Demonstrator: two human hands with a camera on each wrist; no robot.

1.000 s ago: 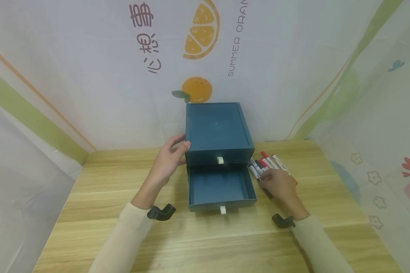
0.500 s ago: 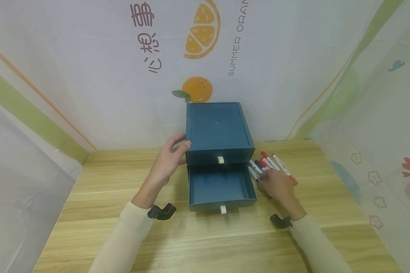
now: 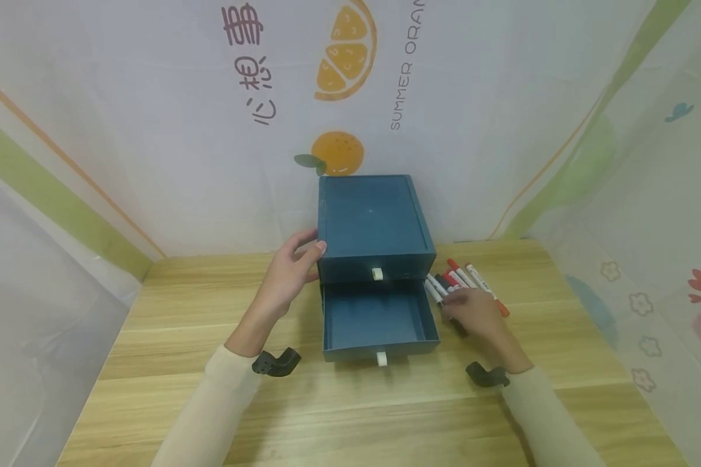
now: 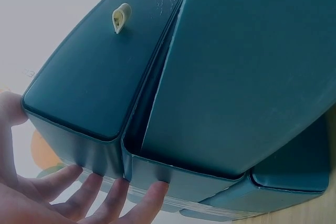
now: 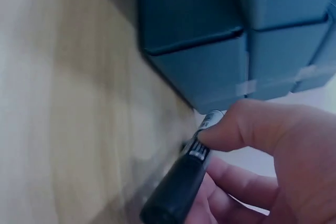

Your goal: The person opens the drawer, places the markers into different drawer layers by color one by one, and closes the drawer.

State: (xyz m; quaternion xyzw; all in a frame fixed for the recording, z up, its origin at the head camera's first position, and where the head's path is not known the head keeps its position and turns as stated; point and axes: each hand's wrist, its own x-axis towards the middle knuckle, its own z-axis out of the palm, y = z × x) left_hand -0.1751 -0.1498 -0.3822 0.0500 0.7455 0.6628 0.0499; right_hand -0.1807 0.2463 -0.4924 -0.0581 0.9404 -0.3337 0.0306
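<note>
A blue plastic drawer cabinet (image 3: 370, 214) stands against the back wall, its middle drawer (image 3: 374, 318) pulled out and bare inside. My left hand (image 3: 289, 275) rests on the cabinet's left side, fingers spread along the wall and thumb at the top edge. To the right of the cabinet, my right hand (image 3: 476, 314) pinches a black-capped marker (image 5: 176, 190) between thumb and fingers, low over the table. Several more markers (image 3: 458, 275), with white barrels and red or black caps, lie just beyond that hand, which partly hides them.
The wooden table (image 3: 339, 415) runs up to a white printed cloth (image 3: 479, 130) at the back and sides. White pull tabs stick out from the top drawer (image 3: 350, 267) and the middle drawer. Below, the bottom drawer (image 4: 291, 156) is closed.
My right hand has shifted slightly left, then back right, beside the markers. The left hand and the cabinet have stayed in place.
</note>
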